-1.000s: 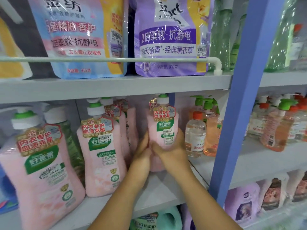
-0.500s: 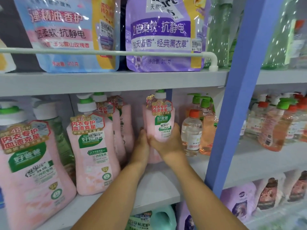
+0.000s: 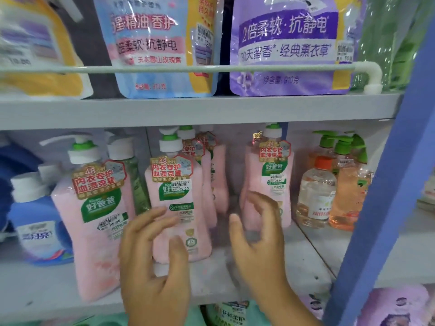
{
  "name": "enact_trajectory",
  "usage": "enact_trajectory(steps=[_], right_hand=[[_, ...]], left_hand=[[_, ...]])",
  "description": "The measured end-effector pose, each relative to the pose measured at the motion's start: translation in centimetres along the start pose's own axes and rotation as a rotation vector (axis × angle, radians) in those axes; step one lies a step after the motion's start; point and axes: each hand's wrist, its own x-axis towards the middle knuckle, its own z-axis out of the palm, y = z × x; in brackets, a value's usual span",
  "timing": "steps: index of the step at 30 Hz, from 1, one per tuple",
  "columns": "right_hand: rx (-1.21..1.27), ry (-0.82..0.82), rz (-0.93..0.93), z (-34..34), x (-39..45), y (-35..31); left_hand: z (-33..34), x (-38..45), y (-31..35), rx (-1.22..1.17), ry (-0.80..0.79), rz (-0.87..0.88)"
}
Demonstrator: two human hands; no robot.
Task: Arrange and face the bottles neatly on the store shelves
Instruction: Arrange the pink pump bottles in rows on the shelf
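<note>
Pink pump bottles with green labels stand on the grey middle shelf [image 3: 235,276]. One pink bottle [image 3: 273,184] stands upright at the back right, label facing out. My right hand [image 3: 256,243] hovers just in front of it with fingers loosely spread, holding nothing. A row of pink bottles [image 3: 179,203] stands in the middle. My left hand [image 3: 153,260] is spread in front of the row's front bottle, fingers relaxed, at or just short of its lower label. Another pink bottle [image 3: 91,229] stands at the front left.
Clear and orange bottles [image 3: 315,196] stand right of the pink ones. A blue detergent bottle [image 3: 37,222] sits at far left. Refill pouches [image 3: 287,43] lean behind a white rail [image 3: 211,68] on the shelf above. A blue upright post [image 3: 376,208] borders the right side.
Both hands have let go of the back-right pink bottle and drawn back toward me. My left hand has shifted left to the middle row's front bottle. The view moved closer.
</note>
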Motion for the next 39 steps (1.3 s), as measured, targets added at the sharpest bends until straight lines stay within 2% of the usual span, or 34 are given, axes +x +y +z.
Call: enact_trajectory(steps=[2, 4, 6, 10, 14, 18, 21, 24, 29, 33, 36, 39], right_hand=[[0.157, -0.26, 0.194, 2.7, 0.0, -1.3], [0.219, -0.386, 0.299, 5.2, -0.1, -1.9], [0.231, -0.393, 0.318, 6.8, -0.4, -2.1], [0.138, -0.41, 0.299, 6.3, 0.4, -2.0], [0.117, -0.454, 0.312, 2.1, 0.9, -1.8], [0.1, -0.349, 0.349, -3.5, 1.3, -0.6], [0.076, -0.246, 0.355, -6.3, 1.7, 0.6], [0.063, -0.188, 0.348, -7.2, 1.7, 1.6], [0.077, -0.086, 0.361, -7.2, 1.6, 2.7], [-0.027, -0.067, 0.336, -6.6, 2.2, 3.2], [-0.09, -0.077, 0.338, -6.3, 2.7, 3.4], [-0.114, -0.075, 0.323, -6.4, 3.2, 3.5]], left_hand=[[-0.8, 0.5, -1.6, 0.028, 0.031, -0.104], [-0.6, 0.5, -2.5, -0.024, -0.069, -0.205], [-0.2, 0.4, -2.8, -0.053, -0.158, -0.298], [-0.5, 0.6, -3.1, -0.029, -0.229, -0.398], [-0.1, 1.1, -2.7, -0.058, -0.389, -0.304], [2.8, 0.7, -2.5, -0.043, -0.677, -0.173], [5.8, -0.3, -2.8, -0.056, -0.778, -0.162], [8.0, -0.8, -2.9, -0.085, -0.77, -0.188], [10.1, -0.8, -2.7, -0.049, -0.776, -0.136], [11.0, -0.9, -2.6, 0.003, -0.754, -0.082], [11.1, -0.9, -2.7, 0.012, -0.775, -0.112], [11.1, -0.6, -2.9, 0.083, -0.772, -0.034]])
